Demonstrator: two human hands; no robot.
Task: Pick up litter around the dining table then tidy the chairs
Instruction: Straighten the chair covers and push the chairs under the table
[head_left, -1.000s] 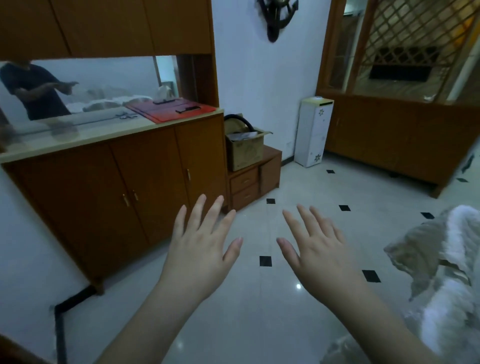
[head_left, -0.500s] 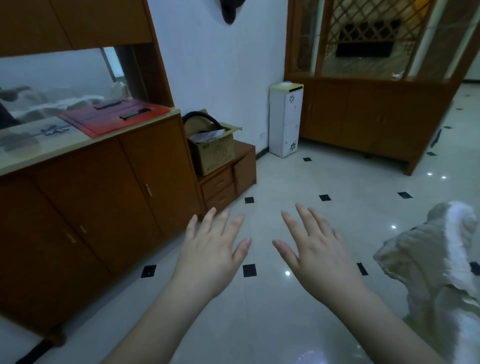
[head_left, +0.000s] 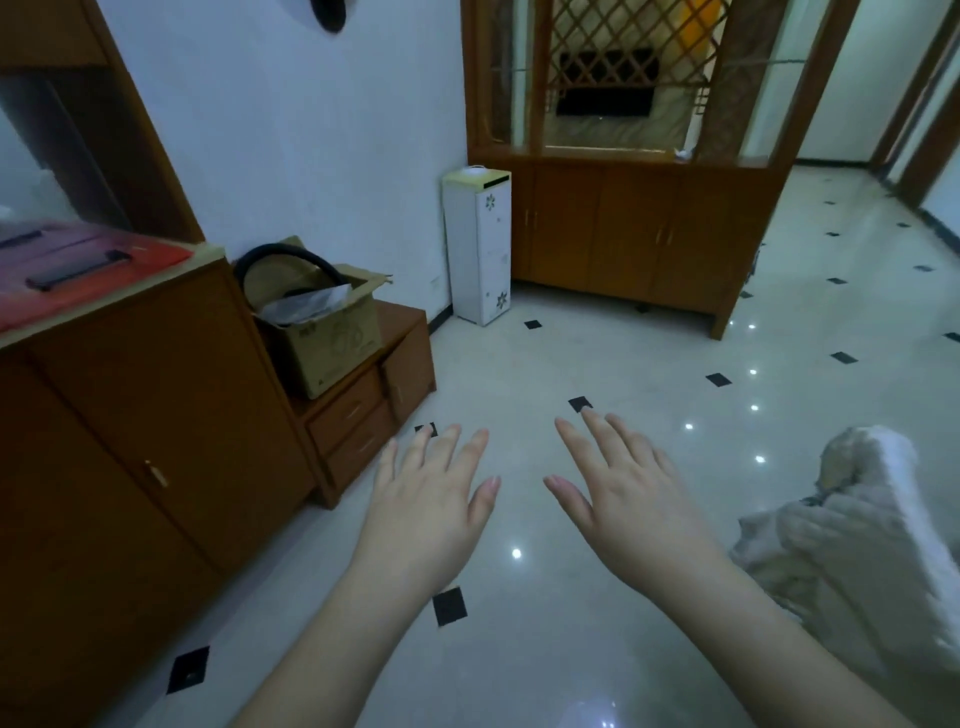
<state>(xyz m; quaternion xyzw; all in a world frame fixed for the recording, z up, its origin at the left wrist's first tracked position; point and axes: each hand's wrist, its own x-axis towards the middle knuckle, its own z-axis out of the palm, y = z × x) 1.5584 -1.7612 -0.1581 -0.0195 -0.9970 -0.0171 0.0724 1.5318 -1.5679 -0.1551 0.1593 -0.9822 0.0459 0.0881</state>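
Scanning, head view only: both hands out in front, palms down, nothing held. Left hand has its fingers spread and straight; right hand the same, fingers fanned apart

Change over the last second: the view has swung to the right. The mirror and the long wooden cabinet have slid toward the left edge; the cardboard box on its low drawer unit now sits just ahead-left of the left fingers, and the white floor unit and the lattice partition have come to stand well beyond the fingertips. Hand pose unchanged throughout

Task things: no litter visible on the tiled floor beneath or ahead of the fingers. Dining table not in frame. A pale cloth-covered shape just right of the right fingers, possibly a covered chair; cannot tell

Judgement: a search phase, picking not yet begun. The turn suggests the person is sweeping the room for litter, and the table likely lies further right, out of view. Glossy tiles throw bright reflections that could be mistaken for scraps
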